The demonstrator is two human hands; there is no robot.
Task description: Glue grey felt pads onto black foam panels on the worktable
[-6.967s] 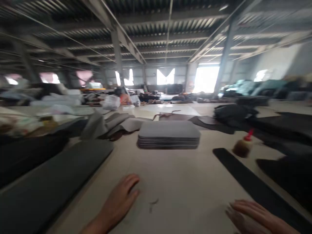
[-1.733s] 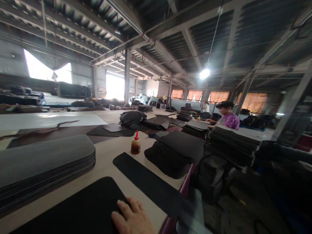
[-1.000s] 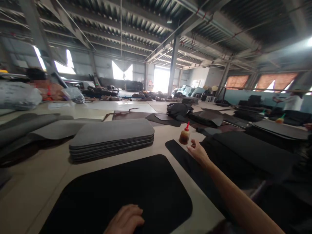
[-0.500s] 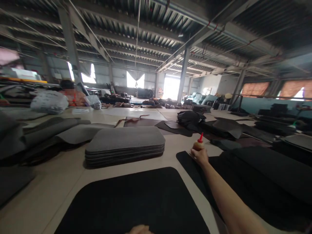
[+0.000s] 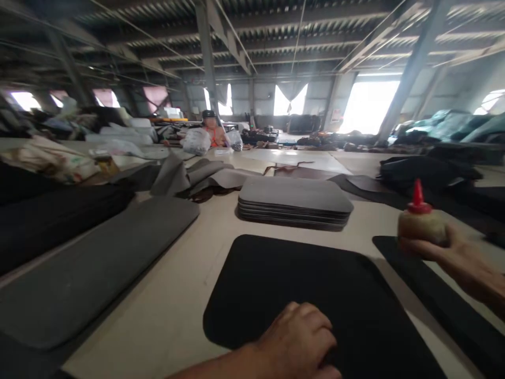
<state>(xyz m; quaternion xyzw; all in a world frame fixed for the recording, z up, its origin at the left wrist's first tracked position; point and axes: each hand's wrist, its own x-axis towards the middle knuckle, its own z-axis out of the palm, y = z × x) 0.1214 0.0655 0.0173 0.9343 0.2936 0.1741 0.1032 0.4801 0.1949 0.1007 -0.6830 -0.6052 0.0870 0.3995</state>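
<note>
A black rounded foam panel [image 5: 300, 279] lies flat on the beige table [image 5: 177, 295] in front of me. My left hand [image 5: 300, 342] rests on the panel's near edge with fingers curled. My right hand [image 5: 461, 260] grips a small glue bottle [image 5: 420, 223] with a red nozzle, held above a long black strip [image 5: 437, 300] at the right. Behind the panel sits a stack of grey panels [image 5: 294, 202].
A long grey foam sheet [image 5: 98, 263] lies at the left, with dark material piled beyond it. Loose grey pieces [image 5: 197, 176] lie further back. Black material [image 5: 426, 168] is heaped at the right. A person [image 5: 211, 131] sits far across the hall.
My right hand reached out to the glue bottle, closed on it and brought it nearer. My view swung back left. My left hand stays on the black panel.
</note>
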